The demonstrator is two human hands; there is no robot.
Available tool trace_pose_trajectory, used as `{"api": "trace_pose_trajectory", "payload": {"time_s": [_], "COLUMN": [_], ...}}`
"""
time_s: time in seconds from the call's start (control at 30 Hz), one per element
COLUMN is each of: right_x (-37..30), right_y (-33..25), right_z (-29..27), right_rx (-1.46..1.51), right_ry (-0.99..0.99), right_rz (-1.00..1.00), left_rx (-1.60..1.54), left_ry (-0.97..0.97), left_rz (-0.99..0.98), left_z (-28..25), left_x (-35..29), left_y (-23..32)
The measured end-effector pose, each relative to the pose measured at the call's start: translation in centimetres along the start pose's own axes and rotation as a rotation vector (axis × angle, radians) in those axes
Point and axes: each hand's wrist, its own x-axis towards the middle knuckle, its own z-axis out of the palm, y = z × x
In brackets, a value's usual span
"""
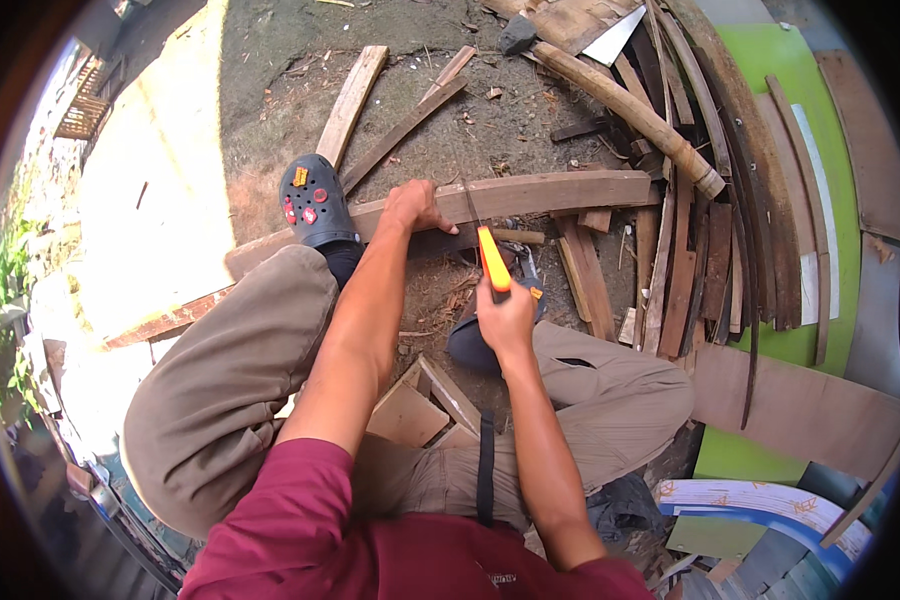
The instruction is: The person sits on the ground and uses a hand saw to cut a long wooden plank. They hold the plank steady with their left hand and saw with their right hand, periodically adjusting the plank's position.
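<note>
left of saw (485, 242) | left fingers (438, 221) clasping wooden beam (555, 193) | right fingers (486, 296) wrapped round saw's handle (495, 272)

Glare bleaches the ground (185, 170) at left; fisheye distortion bends edges.

Place: an outdoor yard used as a rough woodworking spot
Ground: rough, dirty ground (280, 95) with chips and scraps
Light: a strongly sunlit patch (170, 180) beside the shade
Greenery: leafy plants (12, 255) at the left edge
Wood: a heap of loose strips and offcuts (715, 255) on the right
Sheets: a green panel (770, 55) and brown boards (875, 140) near the heap
Tool: a handsaw (492, 262), its blade across a long wooden beam (560, 193)
</note>
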Motion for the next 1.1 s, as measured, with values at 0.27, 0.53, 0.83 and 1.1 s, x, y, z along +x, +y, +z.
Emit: {"api": "trace_pose_trajectory", "payload": {"time_s": [0.27, 0.53, 0.83, 1.1], "right_x": [-4.8, 5.4, -1.7, 6.7], "right_y": [-0.6, -1.5, -3.1, -3.9], "right_z": [-1.4, 1.1, -0.6, 1.2], "right_rx": [0.002, -0.034, -0.114, -0.145], "right_ry": [-0.015, -0.044, -0.073, -0.058], "right_rz": [-0.033, 0.047, 0.025, 0.053], "left_rx": [-0.001, 0.001, -0.017, 0.002], "left_ry": [-0.059, 0.061, -0.069, 0.000], "left_rz": [0.015, 0.023, 0.056, 0.047], "left_z": [-0.5, -0.4, 0.5, 1.1], "left_x": [0.5, 0.3, 1.3, -0.3], "left_y": [-1.9, -0.6, -3.1, -0.1]}}
